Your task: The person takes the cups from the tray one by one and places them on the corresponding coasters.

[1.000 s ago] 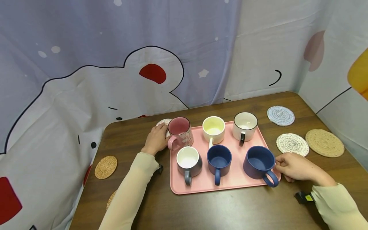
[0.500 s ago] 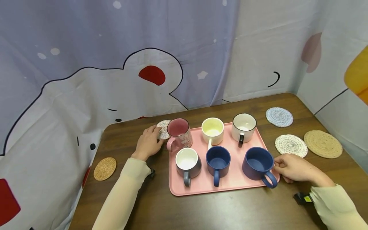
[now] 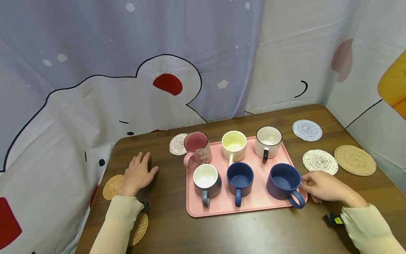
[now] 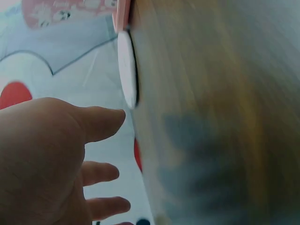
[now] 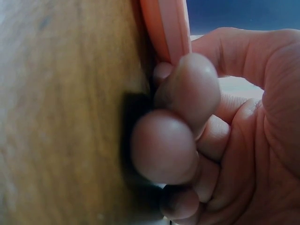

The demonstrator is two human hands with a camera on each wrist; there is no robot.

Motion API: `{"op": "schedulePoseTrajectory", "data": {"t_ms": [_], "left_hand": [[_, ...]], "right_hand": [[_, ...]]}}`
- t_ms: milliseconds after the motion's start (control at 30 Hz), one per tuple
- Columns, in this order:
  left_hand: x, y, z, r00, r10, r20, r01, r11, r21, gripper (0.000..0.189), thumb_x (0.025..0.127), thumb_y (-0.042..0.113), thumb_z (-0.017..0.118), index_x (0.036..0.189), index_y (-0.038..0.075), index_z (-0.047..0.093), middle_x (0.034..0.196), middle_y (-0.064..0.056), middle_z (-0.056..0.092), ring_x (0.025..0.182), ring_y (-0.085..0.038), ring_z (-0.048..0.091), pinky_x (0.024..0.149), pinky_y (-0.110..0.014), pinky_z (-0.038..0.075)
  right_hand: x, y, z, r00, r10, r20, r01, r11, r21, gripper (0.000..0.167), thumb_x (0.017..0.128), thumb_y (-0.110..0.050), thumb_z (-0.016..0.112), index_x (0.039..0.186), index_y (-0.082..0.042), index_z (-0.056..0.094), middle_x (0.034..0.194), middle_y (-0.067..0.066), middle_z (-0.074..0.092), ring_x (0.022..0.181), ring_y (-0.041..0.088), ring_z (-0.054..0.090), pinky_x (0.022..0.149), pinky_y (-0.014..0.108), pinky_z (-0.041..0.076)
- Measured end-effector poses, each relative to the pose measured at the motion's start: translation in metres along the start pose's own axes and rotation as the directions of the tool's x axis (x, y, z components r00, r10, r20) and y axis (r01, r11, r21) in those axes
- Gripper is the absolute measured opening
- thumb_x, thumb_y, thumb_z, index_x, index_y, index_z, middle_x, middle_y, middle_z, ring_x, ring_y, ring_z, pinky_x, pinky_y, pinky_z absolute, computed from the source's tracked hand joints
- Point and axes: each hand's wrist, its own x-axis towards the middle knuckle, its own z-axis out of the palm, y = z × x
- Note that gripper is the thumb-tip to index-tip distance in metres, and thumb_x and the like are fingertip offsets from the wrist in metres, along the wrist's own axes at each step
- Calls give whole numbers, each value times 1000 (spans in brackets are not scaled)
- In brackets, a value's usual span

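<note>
Spread and empty, the left hand (image 3: 138,175) has drawn back from the speckled coaster (image 3: 177,144), to nine o'clock of the pink tray (image 3: 258,198) on the table (image 3: 234,234) — apparently leaving only the right hand (image 3: 326,186) pinching its four-o'clock corner.

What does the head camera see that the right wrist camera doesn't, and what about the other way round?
Only the head view shows the left hand, the yellow mug, the pink mug and the pale blue mat.

Only the right wrist view shows the right hand from the palm side, with its curled fingers up close.

Both show the right hand at the edge of the pink tray, and the brown table.
</note>
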Motion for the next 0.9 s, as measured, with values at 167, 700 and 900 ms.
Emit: {"op": "schedulePoseTrajectory", "data": {"t_ms": [167, 700, 900], "left_hand": [[-18, -23, -5, 999, -41, 7, 41, 999, 1, 77, 105, 44, 53, 161, -1, 26, 165, -39, 17, 148, -63, 18, 114, -77, 23], [-55, -61, -7, 964, -239, 114, 241, 971, -3, 85, 104, 46, 51, 161, -5, 16, 164, -41, 6, 148, -67, 6, 101, -89, 22], [-64, -64, -10, 959, -251, 133, 254, 967, -8, 78, 102, 35, 52, 154, -15, 21, 156, -49, 10, 139, -72, 14, 107, -82, 25]], "right_hand": [[1, 1, 0, 1000, 2, -4, -2, 1000, -7, 26, 101, -18, 63, 75, -18, 59, 46, -13, 53, 39, 1, 51, 48, 22, 40], [1, 0, 0, 1000, 5, -11, -5, 1000, -18, 28, 100, -19, 63, 73, -18, 58, 46, -13, 53, 39, 1, 51, 47, 22, 40], [0, 1, 0, 1000, 3, -14, -3, 1000, -14, 28, 100, -19, 63, 72, -19, 58, 46, -14, 53, 39, 1, 51, 46, 22, 39]]}}
